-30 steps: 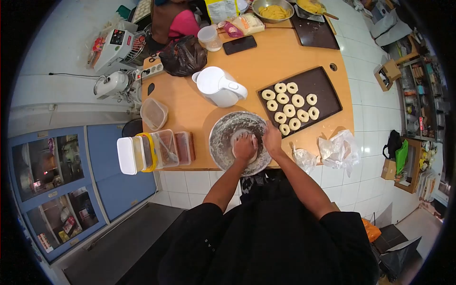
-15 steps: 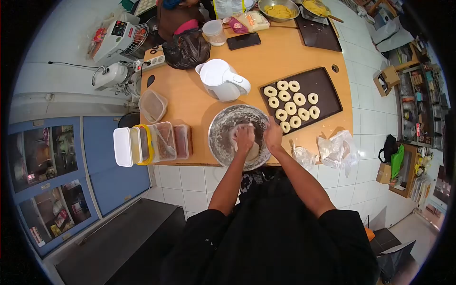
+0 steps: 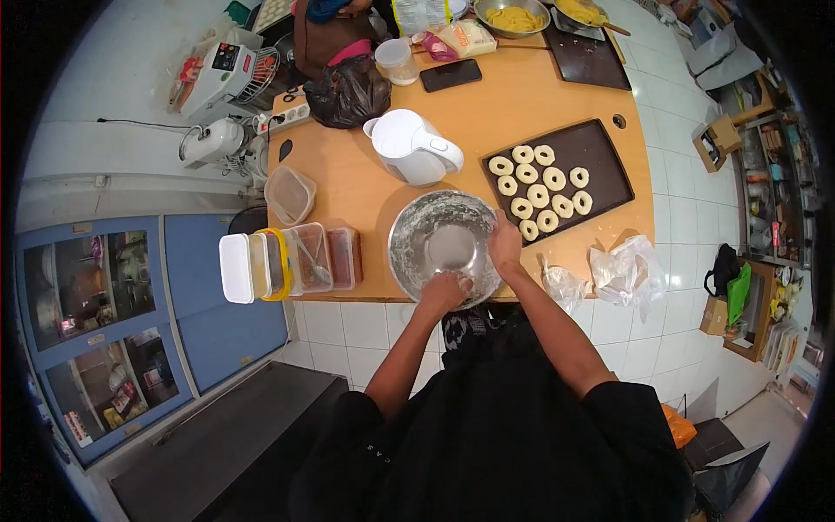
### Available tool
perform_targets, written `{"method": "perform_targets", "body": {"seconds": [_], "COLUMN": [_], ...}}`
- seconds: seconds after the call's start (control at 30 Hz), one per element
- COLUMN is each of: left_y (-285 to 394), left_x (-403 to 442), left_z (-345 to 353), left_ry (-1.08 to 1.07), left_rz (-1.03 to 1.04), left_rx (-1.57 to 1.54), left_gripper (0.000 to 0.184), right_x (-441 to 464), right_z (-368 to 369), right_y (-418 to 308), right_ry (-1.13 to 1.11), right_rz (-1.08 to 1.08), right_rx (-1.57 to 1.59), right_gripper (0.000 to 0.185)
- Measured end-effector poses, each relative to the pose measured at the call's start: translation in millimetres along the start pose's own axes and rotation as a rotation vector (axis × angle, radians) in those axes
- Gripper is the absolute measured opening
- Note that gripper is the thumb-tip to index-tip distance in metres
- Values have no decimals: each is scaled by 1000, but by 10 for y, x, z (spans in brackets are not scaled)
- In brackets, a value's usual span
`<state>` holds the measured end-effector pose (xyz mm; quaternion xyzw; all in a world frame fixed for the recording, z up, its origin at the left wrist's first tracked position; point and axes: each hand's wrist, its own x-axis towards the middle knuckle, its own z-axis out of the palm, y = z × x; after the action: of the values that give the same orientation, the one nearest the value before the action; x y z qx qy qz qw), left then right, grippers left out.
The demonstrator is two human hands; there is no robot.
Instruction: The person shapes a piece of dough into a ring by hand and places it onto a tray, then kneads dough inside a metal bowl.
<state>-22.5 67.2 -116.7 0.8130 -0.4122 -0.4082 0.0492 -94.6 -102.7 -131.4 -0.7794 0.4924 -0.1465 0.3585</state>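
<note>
A steel mixing bowl [image 3: 417,228], its inside smeared with flour and dough residue, stands at the table's front edge. My right hand [image 3: 504,246] grips the bowl's right rim. Inside the near wall, my left hand [image 3: 444,292] has its fingers curled over a pale lump of dough [image 3: 466,284], mostly hidden by the hand. The middle of the bowl's floor shows bare, shiny metal. Beside the bowl on the right, a dark baking tray [image 3: 600,161] carries several raw dough rings [image 3: 537,197].
Behind the bowl stands a white pitcher [image 3: 409,148]. Plastic containers [image 3: 309,257] line the left front edge, and plastic bags [image 3: 628,268] lie at the right front. A phone [image 3: 450,76], a black bag [image 3: 350,91] and another person [image 3: 330,35] are at the far side.
My left hand has moved from the bowl's middle toward its near wall, and the bowl's floor has come into view. My right hand keeps its hold on the rim.
</note>
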Motion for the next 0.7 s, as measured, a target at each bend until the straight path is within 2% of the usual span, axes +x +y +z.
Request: {"method": "perform_targets", "body": {"seconds": [0.07,0.17,0.27,0.37,0.47,0.5,0.6,0.7], "left_y": [354,177,133,-15,-188,-60,85,51], "left_x": [-112,258,498,795,1122,1061,1091,1264], "left_z": [-348,139,261,305,356,179,7,81], "left_ry": [44,335,501,665,843,783,835,914], "left_rz": [-100,-78,-3,148,419,341,177,-132], "left_rx": [114,141,113,154,124,150,92,-39], "left_gripper": [44,42,37,30,29,28,30,36], "right_x": [-22,-25,-9,-36,-75,-87,-103,-108], "right_z": [-16,-38,7,44,5,5,-4,-22], "right_y": [-8,-53,0,47,68,86,115,65], "right_ry": [19,-21,-17,21,51,54,39,61], "right_rz": [-14,-1,-50,-65,-24,-22,-3,-16], "right_rx": [14,-22,-4,30,51,51,54,73], "right_gripper": [12,18,19,13,8,8,9,11]}}
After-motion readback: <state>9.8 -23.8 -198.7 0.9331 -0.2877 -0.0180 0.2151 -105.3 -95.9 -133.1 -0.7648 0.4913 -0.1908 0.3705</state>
